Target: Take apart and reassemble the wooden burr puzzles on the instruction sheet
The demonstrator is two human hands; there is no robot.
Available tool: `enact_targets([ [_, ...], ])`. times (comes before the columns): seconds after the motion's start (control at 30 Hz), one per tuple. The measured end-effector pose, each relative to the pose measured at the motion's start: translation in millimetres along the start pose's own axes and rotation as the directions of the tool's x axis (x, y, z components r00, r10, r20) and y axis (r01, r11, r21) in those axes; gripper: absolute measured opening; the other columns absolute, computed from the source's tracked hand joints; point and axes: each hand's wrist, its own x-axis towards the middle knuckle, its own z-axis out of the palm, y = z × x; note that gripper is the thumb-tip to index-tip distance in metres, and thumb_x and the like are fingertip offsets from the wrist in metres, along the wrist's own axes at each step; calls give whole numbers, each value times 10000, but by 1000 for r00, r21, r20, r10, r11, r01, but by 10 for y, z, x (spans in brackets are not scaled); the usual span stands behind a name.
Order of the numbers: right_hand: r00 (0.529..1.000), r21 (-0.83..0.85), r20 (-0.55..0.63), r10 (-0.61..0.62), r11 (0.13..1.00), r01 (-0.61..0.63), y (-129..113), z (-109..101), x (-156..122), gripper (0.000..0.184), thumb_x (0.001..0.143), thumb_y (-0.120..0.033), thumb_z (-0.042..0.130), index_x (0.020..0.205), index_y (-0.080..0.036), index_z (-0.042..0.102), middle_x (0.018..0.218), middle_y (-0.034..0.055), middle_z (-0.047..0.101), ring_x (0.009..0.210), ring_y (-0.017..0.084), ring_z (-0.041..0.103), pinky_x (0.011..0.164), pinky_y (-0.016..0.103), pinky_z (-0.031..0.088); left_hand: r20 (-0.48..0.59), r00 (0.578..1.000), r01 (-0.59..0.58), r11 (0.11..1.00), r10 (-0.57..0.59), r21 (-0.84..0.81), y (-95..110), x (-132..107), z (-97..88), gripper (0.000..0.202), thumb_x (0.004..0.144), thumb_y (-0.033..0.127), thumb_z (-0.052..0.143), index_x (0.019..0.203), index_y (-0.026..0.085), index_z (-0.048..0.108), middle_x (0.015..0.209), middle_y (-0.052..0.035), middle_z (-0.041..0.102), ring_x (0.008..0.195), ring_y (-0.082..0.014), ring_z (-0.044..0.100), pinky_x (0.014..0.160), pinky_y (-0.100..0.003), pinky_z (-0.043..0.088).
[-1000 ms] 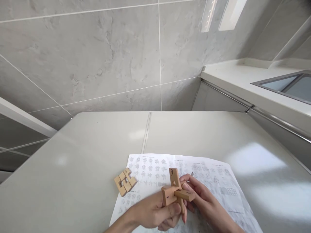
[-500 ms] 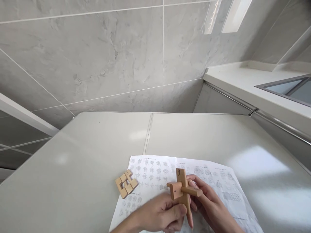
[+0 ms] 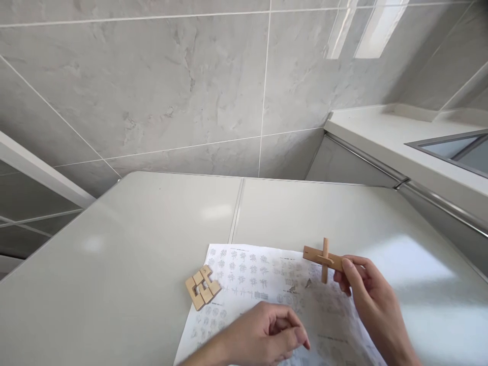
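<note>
My right hand (image 3: 371,297) pinches one end of a wooden interlocking puzzle (image 3: 324,260), made of a flat bar crossed by thinner wooden pieces. The puzzle is held up over the right part of a printed paper sheet (image 3: 244,269). My left hand (image 3: 269,333) is above the lower middle of the sheet, its fingers curled and the thumb against the index finger, with nothing visible in it. A flat group of joined light wooden puzzle blocks (image 3: 203,287) lies on the sheet's left edge, away from both hands.
Under the paper is a glossy pale table (image 3: 114,264) with a seam down its middle. A grey tiled wall (image 3: 152,91) stands behind it. At the right, a white ledge (image 3: 381,137) with a metal rail runs beside the table.
My left hand has let go of the crossed wooden puzzle. My right hand has moved it up and right, and turned it so the flat bar lies nearly sideways.
</note>
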Motion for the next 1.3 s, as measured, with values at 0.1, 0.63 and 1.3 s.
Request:
enact_targets([
  [0.1,990,-206,-142,27,977,-56,5,-89,57,416,957,-660,589,973,-257,693,750,42,746,699,258,659,653,361,475,-18,1000,-10,998,11,58,-53,10,-5,346,994,509,747,1007,165,771,684,37,606,510,-84,502,493,-203,411],
  [0.63,957,-448,-288,-32,888,-105,171,-239,258,314,889,-566,590,910,-279,716,876,72,836,706,323,725,709,433,482,67,985,-168,965,158,199,-145,-57,-37,233,852,371,873,1016,215,817,750,13,668,665,-131,604,604,-230,460],
  [1.3,721,-114,-46,-691,721,683,-29,263,-260,116,1024,-206,628,1097,-291,657,947,63,749,862,305,715,783,448,554,-632,430,322,545,644,774,-483,-985,-531,696,920,409,798,1543,344,495,1610,-122,527,1445,-410,561,1101,-585,586],
])
